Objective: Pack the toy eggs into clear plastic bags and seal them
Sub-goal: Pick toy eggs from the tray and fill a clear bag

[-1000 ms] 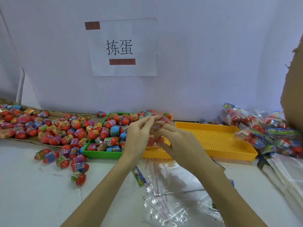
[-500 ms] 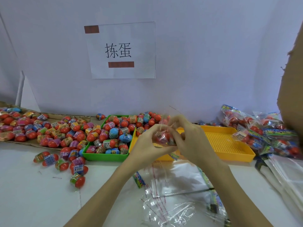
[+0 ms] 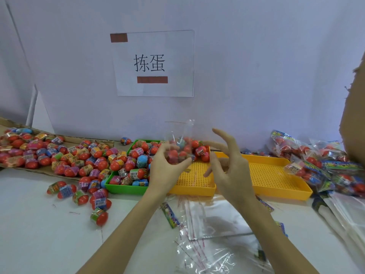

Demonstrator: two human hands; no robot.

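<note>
Eggs (image 3: 178, 155) now sit in the bag (image 3: 178, 141) gripped by the left hand (image 3: 167, 171); beside it, the right hand (image 3: 227, 165) has let go, fingers spread, apparently before sealing.

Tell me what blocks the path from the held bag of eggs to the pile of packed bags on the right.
Nothing visible: between the clear plastic bag of toy eggs and the packed bags lies only the low yellow perforated tray.
</note>
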